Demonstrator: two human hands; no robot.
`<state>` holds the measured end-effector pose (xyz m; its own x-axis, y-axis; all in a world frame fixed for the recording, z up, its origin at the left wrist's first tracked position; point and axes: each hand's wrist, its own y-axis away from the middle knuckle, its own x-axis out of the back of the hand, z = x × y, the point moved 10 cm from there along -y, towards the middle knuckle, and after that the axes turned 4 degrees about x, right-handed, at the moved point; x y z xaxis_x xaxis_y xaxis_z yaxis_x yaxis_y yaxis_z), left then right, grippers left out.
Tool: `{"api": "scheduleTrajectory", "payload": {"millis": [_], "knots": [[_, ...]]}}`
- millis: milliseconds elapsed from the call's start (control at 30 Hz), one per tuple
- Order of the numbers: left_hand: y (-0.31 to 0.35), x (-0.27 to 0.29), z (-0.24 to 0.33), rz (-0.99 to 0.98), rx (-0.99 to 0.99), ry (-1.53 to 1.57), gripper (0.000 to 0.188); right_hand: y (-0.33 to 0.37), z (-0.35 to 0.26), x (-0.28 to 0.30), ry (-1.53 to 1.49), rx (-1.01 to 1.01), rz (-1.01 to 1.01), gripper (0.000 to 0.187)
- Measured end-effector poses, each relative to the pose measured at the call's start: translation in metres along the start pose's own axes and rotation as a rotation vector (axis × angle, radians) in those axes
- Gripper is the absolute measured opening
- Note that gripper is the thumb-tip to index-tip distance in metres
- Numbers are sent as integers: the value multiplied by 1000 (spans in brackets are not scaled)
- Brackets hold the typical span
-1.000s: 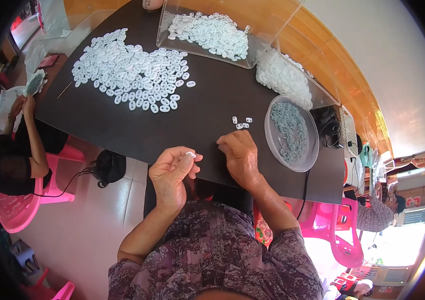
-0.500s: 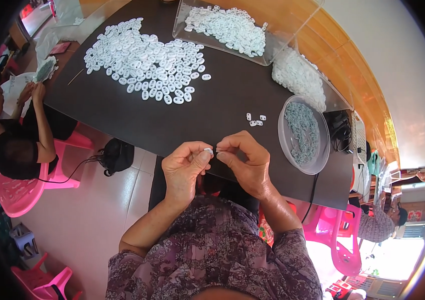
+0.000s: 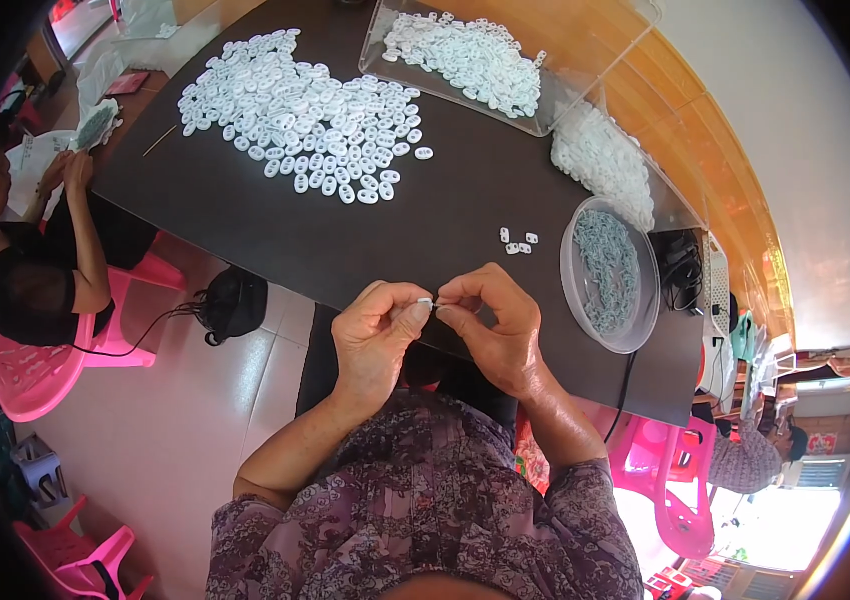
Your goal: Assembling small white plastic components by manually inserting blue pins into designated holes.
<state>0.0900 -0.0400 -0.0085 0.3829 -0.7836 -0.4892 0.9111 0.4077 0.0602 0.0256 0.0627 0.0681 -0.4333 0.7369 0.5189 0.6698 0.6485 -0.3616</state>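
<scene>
My left hand (image 3: 380, 325) is closed in a pinch on a small white plastic piece (image 3: 425, 301) above the table's near edge. Fingertip to fingertip with it, my right hand (image 3: 495, 318) pinches something tiny and dark against the white piece; its kind is too small to tell. Beyond my right hand lie several small white two-holed pieces (image 3: 525, 248) in a loose group. To their right, a clear round bowl (image 3: 571, 300) holds many small grey-blue pieces (image 3: 607, 262). A big heap of white oval two-holed plates (image 3: 295, 110) covers the far left of the table.
A clear plastic bin (image 3: 460, 100) with white pieces stands at the far side of the dark table (image 3: 245, 215), beside more white pieces (image 3: 600, 155). A thin stick (image 3: 159, 140) lies left of the heap. A co-worker (image 3: 40, 260) sits on a pink chair (image 3: 30, 370) at left.
My two hands have come slightly closer, so the fingertips now meet at the white piece. The whole view has shifted a little.
</scene>
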Motion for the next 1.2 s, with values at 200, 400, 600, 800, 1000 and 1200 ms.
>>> {"api": "scheduleTrajectory", "payload": {"millis": [200, 400, 600, 800, 1000, 1200], "knots": [[0, 1, 0, 10, -29, -129, 9, -1, -5, 0, 28, 44, 8, 18], [2, -2, 18, 35, -202, -353, 7, -3, -11, -4, 116, 124, -24, 19], [6, -10, 34, 33, -357, -526, 6, 0, -2, -2, 39, 28, -2, 19], [10, -14, 38, 33, -424, -593, 5, 1, -4, -4, 70, 34, 6, 18], [6, -3, 31, 90, -357, -471, 4, 7, 9, -7, -26, -84, 76, 16], [-1, 6, 16, 95, -89, -228, 6, 8, 17, -13, -166, -173, 50, 17]]}}
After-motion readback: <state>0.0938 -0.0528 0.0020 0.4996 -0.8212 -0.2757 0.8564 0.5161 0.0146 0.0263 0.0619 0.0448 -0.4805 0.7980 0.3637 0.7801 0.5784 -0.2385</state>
